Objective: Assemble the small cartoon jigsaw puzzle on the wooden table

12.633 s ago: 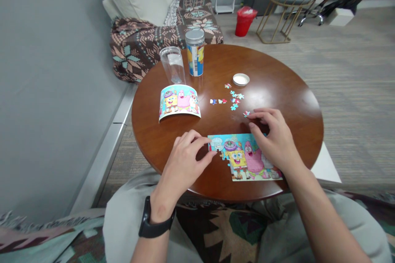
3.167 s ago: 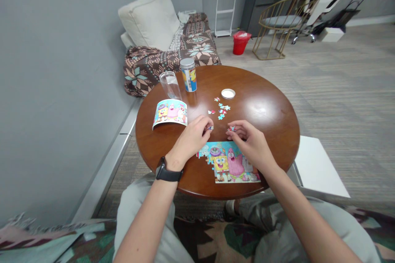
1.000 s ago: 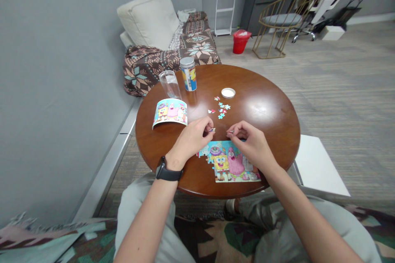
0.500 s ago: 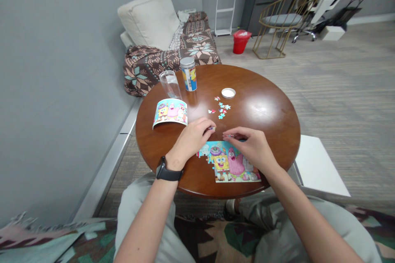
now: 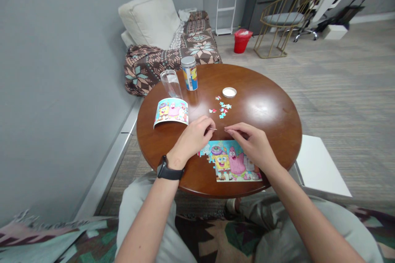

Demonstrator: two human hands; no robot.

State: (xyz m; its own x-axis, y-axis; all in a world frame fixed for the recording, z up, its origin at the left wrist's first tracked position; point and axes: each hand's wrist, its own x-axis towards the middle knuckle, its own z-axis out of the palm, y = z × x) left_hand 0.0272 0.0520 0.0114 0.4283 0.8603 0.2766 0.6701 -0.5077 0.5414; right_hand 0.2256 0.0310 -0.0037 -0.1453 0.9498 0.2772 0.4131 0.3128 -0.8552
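Observation:
A partly assembled jigsaw puzzle (image 5: 228,162) with cartoon figures lies near the table's front edge, its lower left side ragged. My left hand (image 5: 199,131), a black watch on its wrist, pinches a small puzzle piece (image 5: 213,128) seen edge-on above the puzzle's top left. Facing it, my right hand (image 5: 249,139) hovers over the puzzle's upper right, thumb and forefinger pinched at a tiny piece that barely shows. Several loose puzzle pieces (image 5: 222,109) lie beyond my hands. A curved picture card (image 5: 171,111) with the same cartoon stands to the left.
On the round wooden table (image 5: 265,86) stand a cartoon-printed can (image 5: 190,74) and a clear glass (image 5: 171,84) at the back left. A round lid (image 5: 229,92) lies behind the loose pieces. Past the table are a blanket-covered sofa (image 5: 200,35) and a red bin (image 5: 242,41).
My right hand's fingertips have risen slightly, away from the puzzle's top edge. The piece in my left hand has turned more edge-on. The assembled puzzle looks the same.

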